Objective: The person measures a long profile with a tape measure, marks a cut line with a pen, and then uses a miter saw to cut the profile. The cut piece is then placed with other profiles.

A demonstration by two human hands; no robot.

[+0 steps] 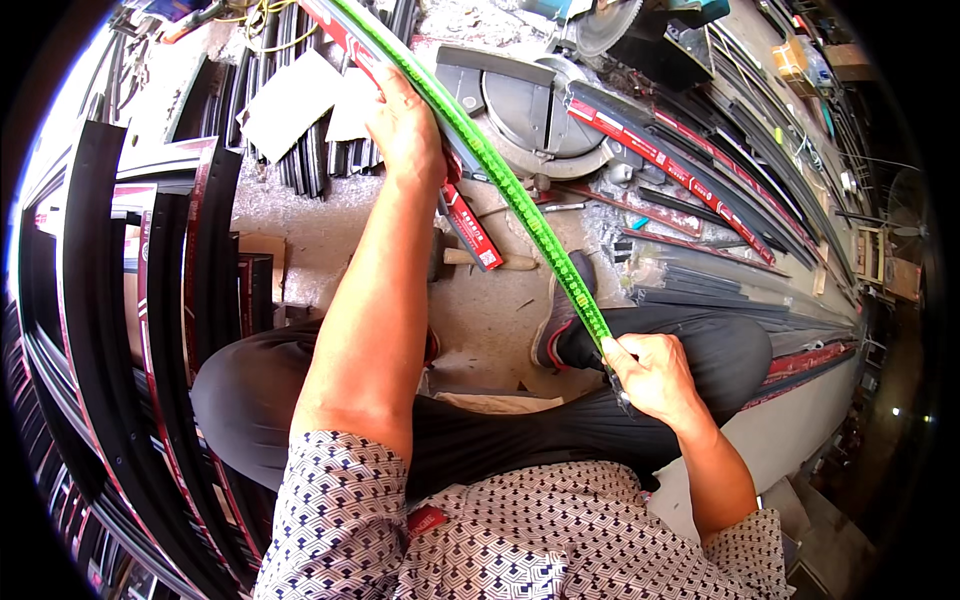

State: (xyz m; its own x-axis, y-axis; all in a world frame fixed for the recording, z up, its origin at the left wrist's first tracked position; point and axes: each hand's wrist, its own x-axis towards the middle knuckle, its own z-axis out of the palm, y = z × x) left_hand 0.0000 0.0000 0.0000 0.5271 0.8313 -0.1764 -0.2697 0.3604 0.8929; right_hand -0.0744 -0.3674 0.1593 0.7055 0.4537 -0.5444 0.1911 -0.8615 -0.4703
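Cluttered workshop floor [480,310], both hands' fingers clamped on green strip [500,180] above saw [540,110].

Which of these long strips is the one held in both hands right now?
The bright green strip: left hand presses its far part, right hand pinches its near end. The black and red ones lie untouched.

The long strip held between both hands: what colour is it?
Bright green strip, seen best in the head view.

The green measuring tape [520,195] I'm holding runs taut and straight from upper left to lower right. It lies along a long dark profile strip with red labelling [465,215], above the floor.
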